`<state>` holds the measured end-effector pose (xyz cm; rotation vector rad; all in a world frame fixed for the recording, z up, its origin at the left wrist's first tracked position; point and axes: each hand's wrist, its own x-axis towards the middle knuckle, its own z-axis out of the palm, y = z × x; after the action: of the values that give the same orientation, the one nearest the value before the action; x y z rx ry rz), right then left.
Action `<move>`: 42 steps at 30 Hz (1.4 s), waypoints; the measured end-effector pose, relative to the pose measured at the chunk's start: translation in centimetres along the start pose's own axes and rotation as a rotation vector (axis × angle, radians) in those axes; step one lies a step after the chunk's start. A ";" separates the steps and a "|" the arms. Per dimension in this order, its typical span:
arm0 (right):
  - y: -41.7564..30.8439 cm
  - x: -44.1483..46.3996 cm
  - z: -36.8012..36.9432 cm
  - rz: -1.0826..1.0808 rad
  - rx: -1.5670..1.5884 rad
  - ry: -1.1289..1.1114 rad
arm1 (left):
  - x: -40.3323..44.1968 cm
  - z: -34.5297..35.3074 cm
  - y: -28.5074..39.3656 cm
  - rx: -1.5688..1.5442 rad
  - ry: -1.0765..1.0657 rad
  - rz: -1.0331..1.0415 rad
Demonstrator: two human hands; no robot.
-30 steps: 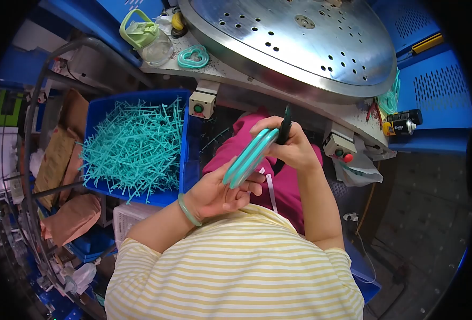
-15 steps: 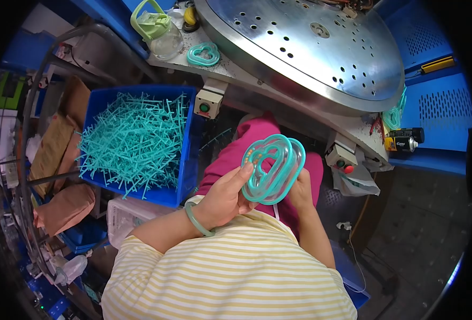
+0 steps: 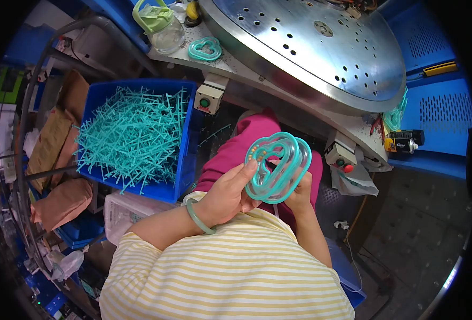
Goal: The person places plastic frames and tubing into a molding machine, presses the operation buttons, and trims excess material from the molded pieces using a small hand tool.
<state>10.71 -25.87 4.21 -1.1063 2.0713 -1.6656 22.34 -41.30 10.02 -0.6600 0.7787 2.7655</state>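
Observation:
Two teal-rimmed clear plastic rings (image 3: 271, 184), cloud-shaped at the centre, are held together in front of my lap, one overlapping the other. Small orange and yellow beads show inside the nearer one. My left hand (image 3: 226, 194) is closed on their left edge, thumb on the front face and fingers curled underneath. From the right, my right hand (image 3: 300, 196) grips the farther ring's edge; most of its fingers are hidden behind the plastic. A similar teal ring (image 3: 204, 49) lies on the machine's ledge beside a clear bottle with a green lid (image 3: 166, 37).
At left, a blue bin (image 3: 180, 165) is heaped with thin teal plastic sprues (image 3: 132, 136). Ahead stands a round metal turntable (image 3: 321, 53) with holes. Button boxes (image 3: 208, 101) hang under the ledge. A spray can (image 3: 404, 143) and more teal pieces (image 3: 393, 118) are at right.
The rings have tilted slightly and moved a little to the right in view, with both hands still on them. The surroundings shift slightly as the head view moves.

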 end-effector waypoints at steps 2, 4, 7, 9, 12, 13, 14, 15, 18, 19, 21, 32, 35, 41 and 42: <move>0.0 0.0 0.0 0.010 -0.009 0.002 | -0.1 0.1 0.1 0.011 0.007 0.000; 0.0 -0.1 0.0 0.039 -0.015 0.009 | -0.1 0.1 0.2 0.031 -0.001 0.004; 0.1 0.0 0.2 0.024 -0.060 0.029 | 0.3 -1.1 -0.3 0.119 0.017 0.009; 0.1 0.0 0.4 -0.032 -0.177 0.059 | 0.2 -1.1 -0.4 0.100 0.035 0.007; 0.7 0.1 0.1 -0.143 -0.384 0.156 | 0.1 -0.8 -0.3 0.077 0.052 0.013; 1.1 0.0 -0.3 -0.198 -0.475 0.225 | 0.0 -0.7 -0.3 0.072 0.051 0.018; 1.6 -0.2 -0.7 -0.179 -0.499 0.215 | 0.1 -0.8 -0.3 0.073 0.052 0.021; 2.2 -0.1 -0.6 -0.183 -0.498 0.214 | 0.2 -1.0 -0.4 0.078 0.039 0.035; 2.0 0.7 -0.1 0.250 0.244 0.339 | 0.5 -1.6 -0.8 0.093 -0.011 0.022; 0.4 1.2 -0.7 0.409 0.521 0.287 | 0.6 -1.7 -0.8 0.104 -0.049 -0.004; -1.4 2.2 -0.4 0.377 0.864 0.241 | 0.4 0.8 -0.1 0.074 0.040 -0.036; -1.0 0.8 0.1 0.243 0.610 0.053 | 1.4 -0.4 -1.0 0.047 0.139 0.160; 0.7 0.2 -0.2 0.451 0.410 0.057 | 1.7 -0.7 -1.2 0.079 0.176 0.172; -0.4 0.8 -0.1 0.004 -0.055 0.024 | 1.8 -1.0 -1.5 0.136 0.167 0.126; -0.9 1.1 0.0 -0.001 -0.096 0.015 | 1.8 -1.2 -1.6 0.145 0.161 0.100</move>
<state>10.30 -26.64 5.27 -1.1271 2.1807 -1.5944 21.68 -40.52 7.58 -0.8433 1.0623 2.7348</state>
